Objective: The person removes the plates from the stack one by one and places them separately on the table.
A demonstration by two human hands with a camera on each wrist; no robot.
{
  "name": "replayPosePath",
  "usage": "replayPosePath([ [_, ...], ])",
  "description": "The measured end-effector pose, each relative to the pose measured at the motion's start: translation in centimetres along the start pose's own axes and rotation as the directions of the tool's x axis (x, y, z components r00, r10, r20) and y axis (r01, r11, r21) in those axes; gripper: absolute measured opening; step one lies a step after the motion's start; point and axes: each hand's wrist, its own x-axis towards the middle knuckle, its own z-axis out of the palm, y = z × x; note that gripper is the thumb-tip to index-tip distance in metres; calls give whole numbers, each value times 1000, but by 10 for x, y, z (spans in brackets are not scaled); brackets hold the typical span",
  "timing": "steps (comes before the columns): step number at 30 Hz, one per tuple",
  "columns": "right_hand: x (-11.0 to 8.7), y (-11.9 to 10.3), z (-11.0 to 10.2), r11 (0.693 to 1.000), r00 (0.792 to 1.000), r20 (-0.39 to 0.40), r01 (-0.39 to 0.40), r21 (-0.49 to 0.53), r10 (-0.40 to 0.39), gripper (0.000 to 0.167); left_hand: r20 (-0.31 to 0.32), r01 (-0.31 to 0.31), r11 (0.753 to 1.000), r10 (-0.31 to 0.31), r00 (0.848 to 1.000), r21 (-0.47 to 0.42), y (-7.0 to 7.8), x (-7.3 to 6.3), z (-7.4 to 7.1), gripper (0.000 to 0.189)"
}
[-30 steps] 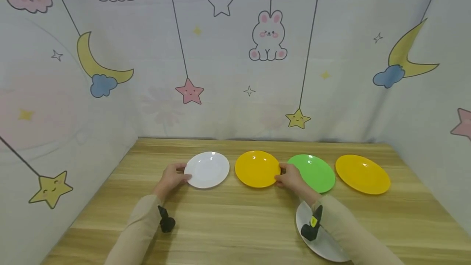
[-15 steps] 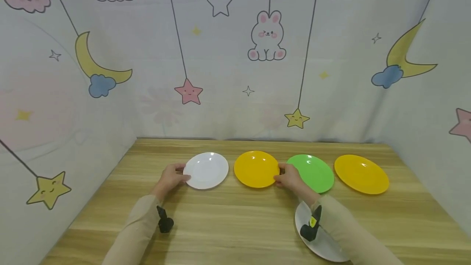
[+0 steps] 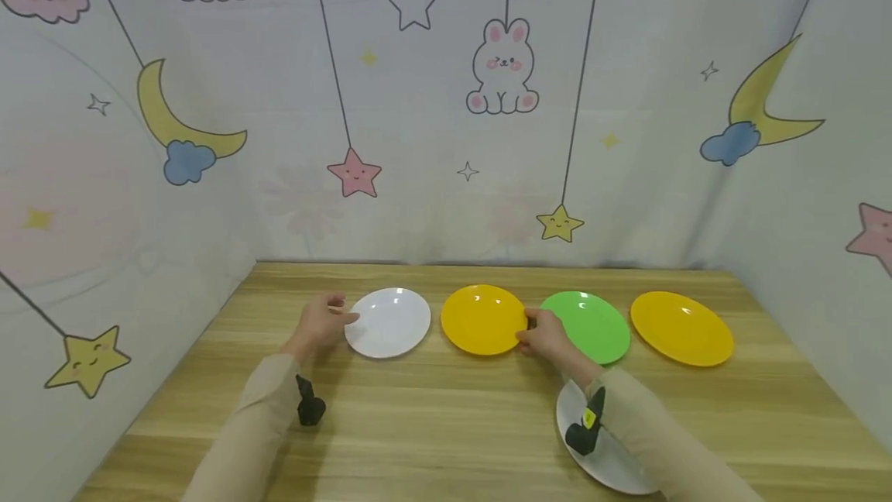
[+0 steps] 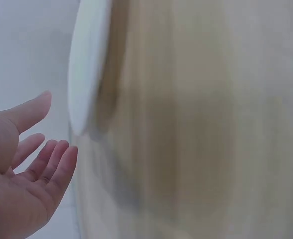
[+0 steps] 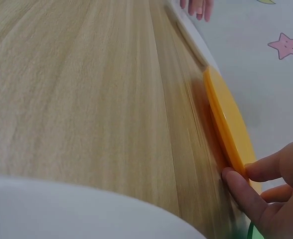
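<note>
My left hand (image 3: 322,325) hovers at the left rim of a small white plate (image 3: 389,323). The left wrist view shows its thumb and fingers spread, apart from the plate (image 4: 88,64). To the right lies an orange-yellow plate (image 3: 484,320), whose right rim my right hand (image 3: 547,335) pinches. In the right wrist view, thumb and fingers grip the edge of the orange-yellow plate (image 5: 229,119). A green plate (image 3: 588,325) sits just behind the right hand, partly hidden by it.
A second orange-yellow plate (image 3: 681,328) ends the row at the right. Nearer me, a larger white plate (image 3: 613,465) lies partly under the right forearm. All rest on a wooden table (image 3: 432,424) with a patterned cloth backdrop (image 3: 418,99) behind and at the sides.
My left hand has let go of the white plate's rim and drawn slightly back, its fingers opening. The right hand keeps its pinch on the orange-yellow plate. The head view has shifted slightly.
</note>
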Motion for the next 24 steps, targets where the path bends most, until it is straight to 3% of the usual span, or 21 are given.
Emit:
replayPosePath([
  [3,0,0,0,1000,1000,-2,-4,-2,4,56,-5,-36,999,36,999,30,13,6,-5,59],
  [8,1,0,0,1000,1000,-2,-10,1,10,57,13,-53,998,54,998,-18,38,11,-2,69],
  [13,1,0,-1,1000,1000,0,-1,-1,1,57,37,-44,997,46,998,-62,55,11,17,72],
  [24,1,-1,0,1000,1000,1,-3,-1,3,57,72,-23,999,26,997,-37,73,12,55,70],
])
